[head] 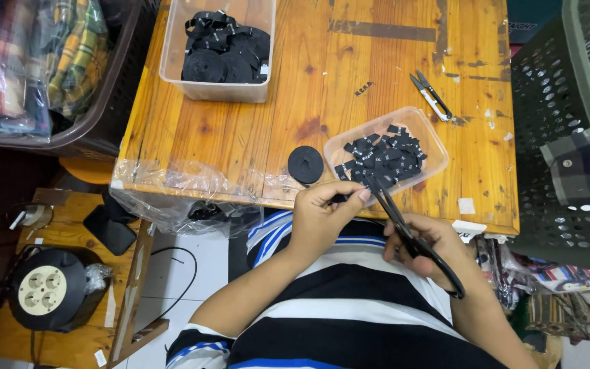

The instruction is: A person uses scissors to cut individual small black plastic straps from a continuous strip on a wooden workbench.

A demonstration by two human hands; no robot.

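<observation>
We've got both forearms angled in toward the middle, left hand (322, 219) pinched shut at the fingertips, right hand (428, 246) curled closed just beside it, wrist bent.

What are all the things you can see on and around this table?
Table: one, orange-brown wood, centre.
Large tub: one, clear, far left, holding black ribbon rolls.
Small tub: one, clear, near edge, holding cut black pieces.
Ribbon roll: one, black, beside small tub.
Snips: one, silver, far right.
Baskets: two, dark, either side.
Cable reel: one, black, floor left.
Left hand: pinches a black strip.
Right hand: holds black scissors.
</observation>
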